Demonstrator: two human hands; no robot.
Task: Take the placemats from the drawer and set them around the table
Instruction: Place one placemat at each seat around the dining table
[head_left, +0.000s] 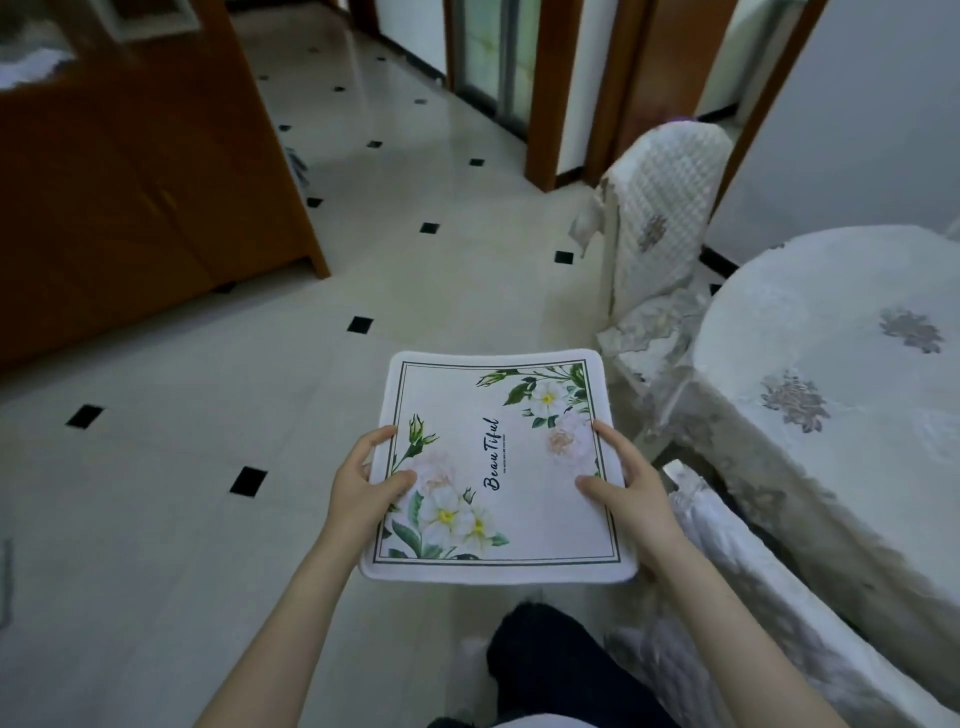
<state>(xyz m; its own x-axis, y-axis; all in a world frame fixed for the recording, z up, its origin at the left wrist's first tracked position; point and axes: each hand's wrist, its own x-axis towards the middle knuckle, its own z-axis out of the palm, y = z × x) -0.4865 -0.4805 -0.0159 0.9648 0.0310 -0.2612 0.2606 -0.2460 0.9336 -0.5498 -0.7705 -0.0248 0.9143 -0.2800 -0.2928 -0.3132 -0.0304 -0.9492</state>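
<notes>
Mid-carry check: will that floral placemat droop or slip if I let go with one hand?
The placemat is probably semi-stiff: held only at its side edges by the left hand and right hand, it stays nearly flat, with slightly curled corners. It looks thin and light, so one hand may hold it, though the free side could sag. Slipperiness can't be judged.

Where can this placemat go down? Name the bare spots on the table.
The table shows bare cloth between its near-left rim and the grey flower motifs. That rim is crowded by the covered chair. Both hands, left hand and right hand, hold the placemat.
</notes>
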